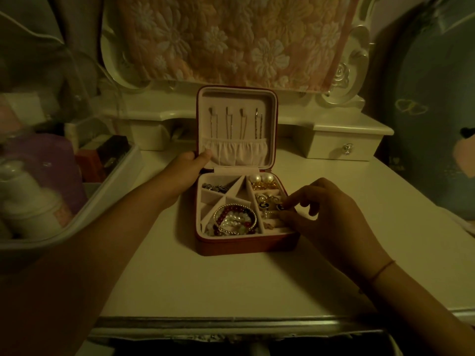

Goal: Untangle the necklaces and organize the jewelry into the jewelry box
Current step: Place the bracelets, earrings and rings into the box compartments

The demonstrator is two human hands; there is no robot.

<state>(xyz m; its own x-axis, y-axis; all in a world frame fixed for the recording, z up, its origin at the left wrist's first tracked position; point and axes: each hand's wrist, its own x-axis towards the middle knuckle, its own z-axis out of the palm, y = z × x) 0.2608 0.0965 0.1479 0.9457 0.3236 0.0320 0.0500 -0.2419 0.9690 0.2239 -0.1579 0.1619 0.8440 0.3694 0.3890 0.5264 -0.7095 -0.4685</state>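
On jewelry box (246,244) lid (270,119), left grip (183,173), right grip (331,214) pinching earring (280,207) inside.

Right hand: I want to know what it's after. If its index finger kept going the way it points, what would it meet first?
The right hand would likely first meet the small dark earring in the right-side slots of the jewelry box; contact is hard to judge.

red jewelry box (244,244), pink lining, cream table (205,283), peach floral cloth (231,37)

left hand (183,173): fingers hidden behind box lid (236,98) | storage bin (108,186): blurred, cut off left
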